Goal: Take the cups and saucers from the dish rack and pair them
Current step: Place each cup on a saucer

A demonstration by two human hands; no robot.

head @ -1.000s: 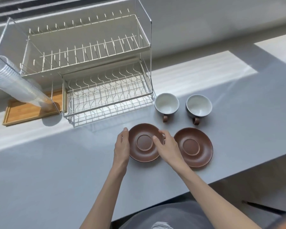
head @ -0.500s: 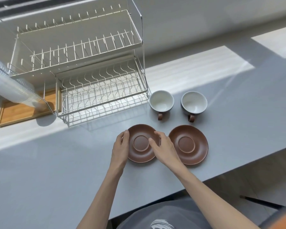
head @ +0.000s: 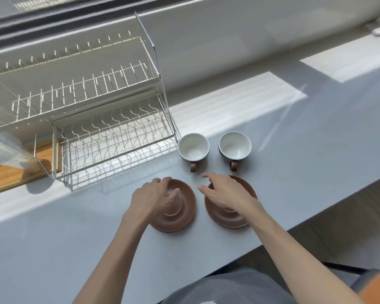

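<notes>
Two brown saucers lie side by side on the grey counter, the left saucer (head: pixel 182 213) and the right saucer (head: pixel 226 218). Behind them stand two upright cups, white inside with brown handles toward me: the left cup (head: pixel 193 147) and the right cup (head: pixel 235 145). My left hand (head: pixel 151 198) hovers over the left saucer's left half, fingers apart and empty. My right hand (head: pixel 224 194) is above the right saucer, fingers spread and pointing toward the cups, holding nothing. The white wire dish rack (head: pixel 92 110) at the back left holds no crockery.
A wooden board (head: pixel 13 170) lies under the rack's left end, with a stack of clear plastic cups (head: pixel 2 150) lying over it. The counter's front edge runs diagonally at the right, with the floor and a chair with an orange seat (head: pixel 375 281) below.
Both hands have let go of the left saucer. My right hand moved right, over the right saucer; my left hand rose over the left saucer. The camera tilted, shifting the scene.
</notes>
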